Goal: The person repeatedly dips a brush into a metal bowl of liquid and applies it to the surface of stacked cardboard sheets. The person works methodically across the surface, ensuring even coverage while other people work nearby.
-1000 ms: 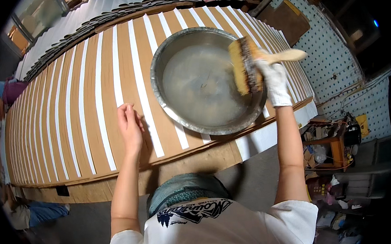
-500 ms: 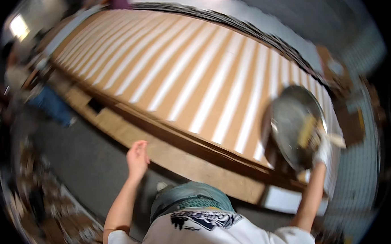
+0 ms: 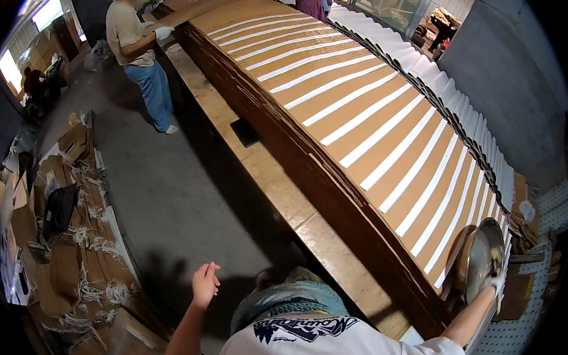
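We have the metal basin on the cardboard stack's near right corner, probably for easy reach. Our gloved right hand seems closed round the brush, bristles toward the basin; its long axis we cannot tell. Our left hand, loosely curled, hangs empty above the floor.

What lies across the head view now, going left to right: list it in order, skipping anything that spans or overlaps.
Dark bundle → co-worker in blue jeans → left hand → black rectangle → purple garment → metal basin.
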`<move>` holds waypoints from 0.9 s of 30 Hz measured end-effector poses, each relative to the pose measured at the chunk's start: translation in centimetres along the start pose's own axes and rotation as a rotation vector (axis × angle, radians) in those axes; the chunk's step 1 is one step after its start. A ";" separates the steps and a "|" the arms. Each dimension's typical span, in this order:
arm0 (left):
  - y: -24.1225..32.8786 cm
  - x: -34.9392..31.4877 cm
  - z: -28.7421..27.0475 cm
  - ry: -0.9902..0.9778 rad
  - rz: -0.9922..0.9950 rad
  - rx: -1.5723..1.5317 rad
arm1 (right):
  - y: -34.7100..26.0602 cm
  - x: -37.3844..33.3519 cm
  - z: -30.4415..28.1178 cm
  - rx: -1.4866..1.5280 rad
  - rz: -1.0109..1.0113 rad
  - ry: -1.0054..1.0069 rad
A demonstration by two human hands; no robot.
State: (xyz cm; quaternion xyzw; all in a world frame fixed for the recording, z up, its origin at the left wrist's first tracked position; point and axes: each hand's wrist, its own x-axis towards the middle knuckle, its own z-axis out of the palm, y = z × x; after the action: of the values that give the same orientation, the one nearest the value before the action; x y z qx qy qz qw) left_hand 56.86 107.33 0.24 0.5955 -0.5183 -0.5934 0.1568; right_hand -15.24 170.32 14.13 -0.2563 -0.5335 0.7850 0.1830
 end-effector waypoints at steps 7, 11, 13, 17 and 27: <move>0.3 6.0 -2.6 -0.011 0.109 -0.124 | 7.3 -7.5 24.2 0.126 -0.010 -0.677; 4.6 9.0 -4.1 -0.017 0.227 -0.095 | 14.8 -25.4 39.9 0.044 0.129 -0.831; 8.1 11.2 -3.8 -0.017 0.349 -0.090 | 18.3 -32.1 44.7 0.025 0.144 -0.833; 13.7 17.4 -4.8 -0.059 0.516 0.102 | 24.8 -42.6 51.6 -0.309 0.049 -0.839; 29.6 32.2 -1.2 -0.258 0.941 0.615 | 31.7 -54.3 61.6 -0.902 -0.573 -1.097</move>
State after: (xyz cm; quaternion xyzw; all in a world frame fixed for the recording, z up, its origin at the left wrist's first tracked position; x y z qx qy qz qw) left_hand 37.35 68.71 6.74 0.2418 -0.8911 -0.3496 0.1589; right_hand -8.93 82.50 14.26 0.2688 -0.8623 0.4278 -0.0339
